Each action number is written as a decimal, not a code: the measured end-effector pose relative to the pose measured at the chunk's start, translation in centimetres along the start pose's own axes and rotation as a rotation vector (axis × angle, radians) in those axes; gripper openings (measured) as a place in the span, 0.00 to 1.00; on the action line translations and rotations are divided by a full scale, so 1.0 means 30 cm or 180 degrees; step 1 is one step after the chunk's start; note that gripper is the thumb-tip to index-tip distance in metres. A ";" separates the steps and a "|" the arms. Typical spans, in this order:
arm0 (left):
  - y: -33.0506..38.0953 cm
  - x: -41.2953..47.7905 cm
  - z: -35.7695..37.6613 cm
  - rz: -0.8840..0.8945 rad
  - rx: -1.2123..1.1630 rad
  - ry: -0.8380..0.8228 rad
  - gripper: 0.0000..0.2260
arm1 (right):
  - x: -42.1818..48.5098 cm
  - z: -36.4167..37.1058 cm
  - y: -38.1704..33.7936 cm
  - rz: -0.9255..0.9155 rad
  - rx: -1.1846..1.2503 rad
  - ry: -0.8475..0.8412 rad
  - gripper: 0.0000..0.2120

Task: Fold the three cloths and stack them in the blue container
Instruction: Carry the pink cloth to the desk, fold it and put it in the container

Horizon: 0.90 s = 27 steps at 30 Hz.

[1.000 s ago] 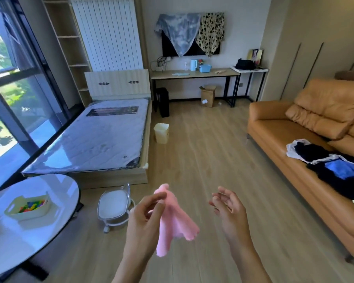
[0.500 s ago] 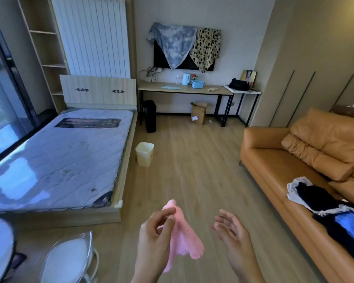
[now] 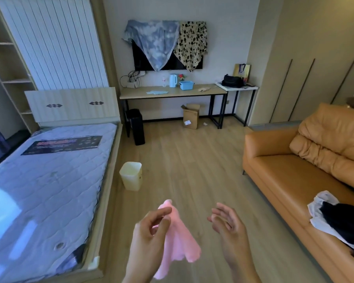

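Observation:
My left hand [image 3: 149, 235] pinches a small pink cloth [image 3: 180, 242] that hangs down in front of me, low in the view. My right hand [image 3: 229, 225] is just right of the cloth, fingers apart, holding nothing. Far across the room, the blue container [image 3: 186, 85] stands on a long wooden desk [image 3: 172, 92]. A light blue cloth [image 3: 156, 92] lies flat on the desk to its left, and a beige cloth [image 3: 203, 89] lies to its right.
A bare mattress bed [image 3: 45, 180] fills the left. A cream waste bin [image 3: 130, 178] stands beside it on the wood floor. An orange sofa [image 3: 294, 176] with a clothes pile [image 3: 339, 217] is on the right. A black bin [image 3: 135, 129] and cardboard box [image 3: 190, 116] sit under the desk.
The view has swung right and forward toward the desk; the round table and stool on the left have left the frame. My left hand still holds the pink cloth.

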<state>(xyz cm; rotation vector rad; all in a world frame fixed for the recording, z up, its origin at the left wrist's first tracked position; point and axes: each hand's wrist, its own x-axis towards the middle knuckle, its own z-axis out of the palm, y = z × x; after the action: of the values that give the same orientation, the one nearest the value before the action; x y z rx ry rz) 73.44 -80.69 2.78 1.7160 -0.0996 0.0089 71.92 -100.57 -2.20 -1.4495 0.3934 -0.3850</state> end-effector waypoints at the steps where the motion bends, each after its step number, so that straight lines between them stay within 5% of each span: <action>1: -0.010 0.086 0.028 -0.0017 0.0019 0.0034 0.12 | 0.096 0.014 0.003 -0.0001 0.0014 -0.0028 0.14; 18: -0.016 1.530 0.396 -0.0027 -0.0176 0.0521 0.14 | 1.576 0.284 -0.106 -0.0029 -0.0217 -0.0467 0.14; 24: -0.069 2.112 0.488 0.0014 -0.0385 0.0436 0.17 | 2.103 0.446 -0.130 0.0089 -0.0406 -0.0450 0.22; 27: -0.047 2.400 0.529 0.0057 -0.0343 0.0364 0.15 | 2.379 0.533 -0.167 -0.0012 -0.0404 -0.0394 0.15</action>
<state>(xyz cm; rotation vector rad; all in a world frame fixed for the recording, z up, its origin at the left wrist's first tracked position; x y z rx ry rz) 144.43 -100.57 3.60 1.6033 -0.0301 0.1128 142.09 -121.32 2.21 -1.5893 0.3200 -0.2754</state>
